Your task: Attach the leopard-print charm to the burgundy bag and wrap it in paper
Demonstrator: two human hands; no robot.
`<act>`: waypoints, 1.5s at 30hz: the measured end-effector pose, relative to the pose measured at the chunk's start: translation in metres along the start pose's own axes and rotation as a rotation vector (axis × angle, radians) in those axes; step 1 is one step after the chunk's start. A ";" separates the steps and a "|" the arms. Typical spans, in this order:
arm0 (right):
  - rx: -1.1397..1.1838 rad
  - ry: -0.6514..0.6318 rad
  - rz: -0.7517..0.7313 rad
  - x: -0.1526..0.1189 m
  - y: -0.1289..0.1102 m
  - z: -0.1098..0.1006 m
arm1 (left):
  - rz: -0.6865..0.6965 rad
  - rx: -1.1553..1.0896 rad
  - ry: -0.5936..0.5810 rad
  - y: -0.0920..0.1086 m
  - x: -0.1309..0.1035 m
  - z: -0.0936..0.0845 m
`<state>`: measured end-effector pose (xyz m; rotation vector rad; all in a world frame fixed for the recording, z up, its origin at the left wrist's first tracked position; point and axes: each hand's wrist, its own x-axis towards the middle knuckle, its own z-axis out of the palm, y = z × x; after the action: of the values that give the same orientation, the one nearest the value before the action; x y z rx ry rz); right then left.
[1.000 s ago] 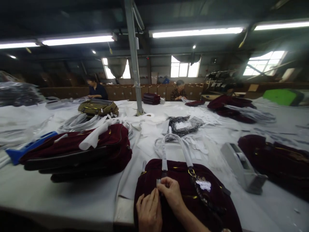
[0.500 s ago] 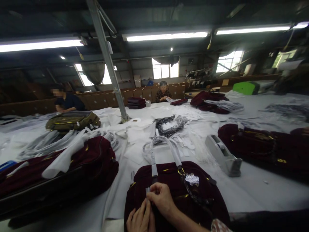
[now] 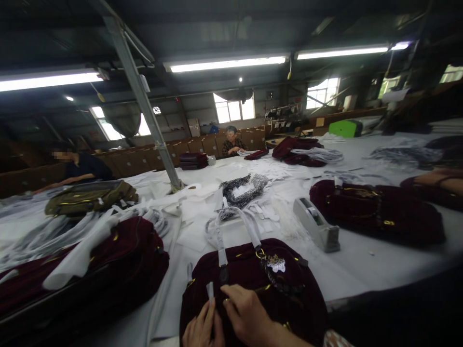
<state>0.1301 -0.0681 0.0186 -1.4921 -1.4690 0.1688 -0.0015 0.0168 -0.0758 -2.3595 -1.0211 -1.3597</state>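
A dark maroon handbag (image 3: 307,294) lies before me, its two handles (image 3: 253,230) wrapped in white material. A braided charm with a white and patterned tag (image 3: 277,264) hangs by the right handle base. My left hand (image 3: 203,325) rests on the bag's front left, and a short whitish strip (image 3: 210,290) stands up from between its thumb and fingers. Just to its right, my right hand (image 3: 249,311) is curled with thumb and forefinger together below the left handle base. A small gold bit shows at its fingertips, but what it grips is mostly hidden.
A grey tape dispenser (image 3: 317,226) stands right of the bag. More maroon bags (image 3: 361,212) lie right and left (image 3: 141,255), with an olive bag (image 3: 92,196) behind. Black-and-white speckled material (image 3: 231,190) lies ahead. Two people sit beyond; another person's arm (image 3: 443,180) reaches in at right.
My right hand has moved off the whitish strip, down and slightly right. My left hand still holds the strip. The whole view has shifted, so the scene sits further left.
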 end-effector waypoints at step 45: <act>-0.474 0.076 0.485 -0.007 0.077 -0.114 | -0.609 -0.708 -0.737 0.136 0.097 0.009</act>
<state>0.2590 -0.1161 0.0176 -2.2036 -1.1050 0.0524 0.1275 -0.0334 0.0183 -3.4124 -1.8043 -1.1327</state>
